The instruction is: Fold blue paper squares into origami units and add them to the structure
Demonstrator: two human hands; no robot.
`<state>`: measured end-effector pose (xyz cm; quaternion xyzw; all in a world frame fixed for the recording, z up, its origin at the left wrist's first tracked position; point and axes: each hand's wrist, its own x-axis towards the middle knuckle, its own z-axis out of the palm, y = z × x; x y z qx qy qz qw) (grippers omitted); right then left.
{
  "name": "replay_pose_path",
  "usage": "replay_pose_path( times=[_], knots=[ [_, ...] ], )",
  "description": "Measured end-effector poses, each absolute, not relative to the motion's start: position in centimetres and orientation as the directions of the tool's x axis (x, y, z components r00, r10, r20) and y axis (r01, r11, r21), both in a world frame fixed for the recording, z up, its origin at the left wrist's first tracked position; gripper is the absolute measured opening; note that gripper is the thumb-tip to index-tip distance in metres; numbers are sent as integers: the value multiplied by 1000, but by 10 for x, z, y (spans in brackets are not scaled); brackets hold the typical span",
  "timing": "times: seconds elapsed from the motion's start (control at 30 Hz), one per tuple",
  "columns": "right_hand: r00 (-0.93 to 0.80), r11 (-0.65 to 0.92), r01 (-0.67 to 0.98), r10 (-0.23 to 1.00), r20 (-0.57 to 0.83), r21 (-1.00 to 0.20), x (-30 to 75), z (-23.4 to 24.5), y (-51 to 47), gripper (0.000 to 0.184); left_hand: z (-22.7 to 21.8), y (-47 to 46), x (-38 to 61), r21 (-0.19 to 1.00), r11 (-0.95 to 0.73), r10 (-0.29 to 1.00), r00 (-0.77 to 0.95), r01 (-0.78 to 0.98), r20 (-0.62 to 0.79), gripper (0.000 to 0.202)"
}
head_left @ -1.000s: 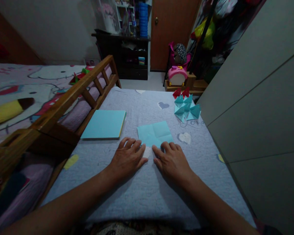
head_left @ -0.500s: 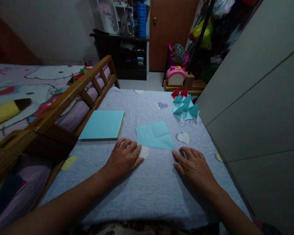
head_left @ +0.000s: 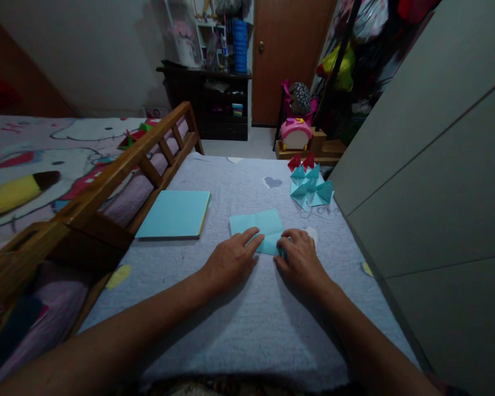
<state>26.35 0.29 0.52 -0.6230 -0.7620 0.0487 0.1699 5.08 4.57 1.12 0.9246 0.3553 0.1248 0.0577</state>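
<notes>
A light blue square of origami paper (head_left: 256,221) with crease lines lies flat on the bed sheet in front of me. My left hand (head_left: 234,257) rests over its near left part, fingers stretched out across the surface. At the near right corner, my right hand (head_left: 300,254) has its fingers curled and its thumb close to the index finger, gripping the paper's edge. Both hands hide parts of the near edge. To the left sits a stack of coloured paper (head_left: 175,214), light blue on top. Several folded blue paper pieces (head_left: 311,184) stand at the far right.
Red folded paper pieces (head_left: 301,161) stand behind the blue ones. A wooden rail (head_left: 148,159) runs along the left side, and a pale cabinet (head_left: 429,165) borders the right. Beyond the bed are a pink toy case (head_left: 296,133) and a dark shelf unit (head_left: 214,104).
Both hands have moved inward onto the paper. My left hand now lies over its near left part, and my right hand has closed on the near right corner.
</notes>
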Motion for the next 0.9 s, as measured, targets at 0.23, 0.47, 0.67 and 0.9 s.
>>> replay_pose_path(
  times=[0.23, 0.47, 0.67, 0.9],
  knots=[
    [-191, 318, 835, 933, 305, -449, 262, -2, 0, 10, 9, 47, 67, 300, -739, 666, 721, 603, 191, 45],
    [-336, 451, 736, 891, 306, -505, 274, 7, -9, 70, 11, 51, 55, 306, -771, 633, 723, 558, 278, 16],
    [-361, 444, 783, 895, 262, -436, 280, 3, -14, 91, 8, 57, 36, 450, -773, 617, 697, 448, 366, 18],
    [-312, 422, 835, 891, 329, -353, 273, -2, -9, 42, 5, 57, 28, 592, -702, 665, 661, 396, 347, 14]
  ],
)
